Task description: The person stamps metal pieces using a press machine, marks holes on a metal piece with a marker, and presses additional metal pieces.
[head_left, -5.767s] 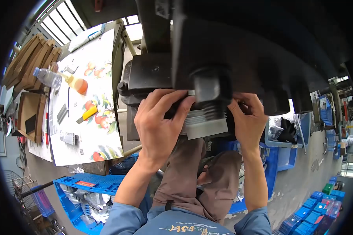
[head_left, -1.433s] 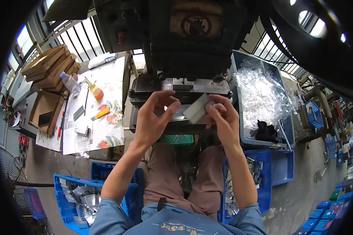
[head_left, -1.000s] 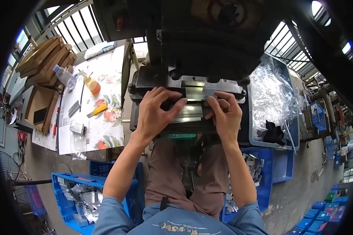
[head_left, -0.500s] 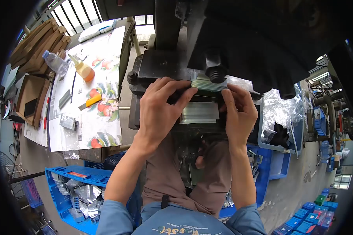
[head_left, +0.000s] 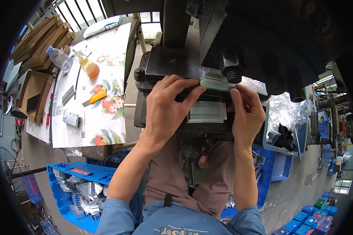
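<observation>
A finned aluminium piece [head_left: 218,85], like a small heat sink, sits under the black press, with its long ridges running left to right. My left hand [head_left: 166,107] pinches its left end between thumb and fingers. At the opposite end, my right hand [head_left: 247,113] grips it between thumb and forefinger. Just nearer to me lies a second ridged metal piece [head_left: 206,112], which neither hand holds. Right above the held piece hangs a large bolt [head_left: 230,62] of the press. The contact under the held piece is hidden.
On the left table [head_left: 110,47] are a glue bottle [head_left: 89,67], a yellow cutter [head_left: 96,98] and a water bottle [head_left: 60,58]. A blue crate [head_left: 76,169] of metal pieces stands below. At right is a grey bin [head_left: 301,135] with clear plastic.
The view has shifted slightly, so most things appear further right. Both hands keep their hold on the finned piece, with little visible movement relative to the press.
</observation>
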Motion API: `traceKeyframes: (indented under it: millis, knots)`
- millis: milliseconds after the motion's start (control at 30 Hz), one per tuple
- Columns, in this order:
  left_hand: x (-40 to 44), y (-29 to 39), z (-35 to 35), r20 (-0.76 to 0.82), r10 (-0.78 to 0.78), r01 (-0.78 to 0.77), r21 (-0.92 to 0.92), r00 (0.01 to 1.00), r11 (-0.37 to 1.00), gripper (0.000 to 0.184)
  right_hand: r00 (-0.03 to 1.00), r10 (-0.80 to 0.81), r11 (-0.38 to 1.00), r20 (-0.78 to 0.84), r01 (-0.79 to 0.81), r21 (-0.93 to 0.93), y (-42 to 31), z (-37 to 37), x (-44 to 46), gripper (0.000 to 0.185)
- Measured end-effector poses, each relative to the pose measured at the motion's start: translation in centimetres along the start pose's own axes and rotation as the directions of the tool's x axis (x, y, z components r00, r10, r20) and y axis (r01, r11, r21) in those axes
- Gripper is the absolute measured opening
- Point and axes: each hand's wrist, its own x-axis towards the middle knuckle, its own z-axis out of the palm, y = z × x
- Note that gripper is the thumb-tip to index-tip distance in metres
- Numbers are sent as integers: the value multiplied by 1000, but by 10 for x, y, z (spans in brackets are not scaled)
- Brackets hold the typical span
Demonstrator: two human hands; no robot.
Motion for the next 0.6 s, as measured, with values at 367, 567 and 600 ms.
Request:
traceKeyframes:
  millis: [367, 567, 600]
  knots:
    - [0, 5, 0, -35, 8, -8, 10, 999, 1000, 17, 999, 21, 1000, -28, -20, 24, 10, -2, 0, 23]
    - [0, 15, -4, 10, -64, 64, -52, 998, 997, 18, 991, 14, 987, 132, -35, 159, 5, -8, 3, 23]
    - [0, 16, -5, 15, -24, 25, -27, 1000, 999, 19, 989, 48, 975, 140, -77, 209, 2, -11, 1, 21]
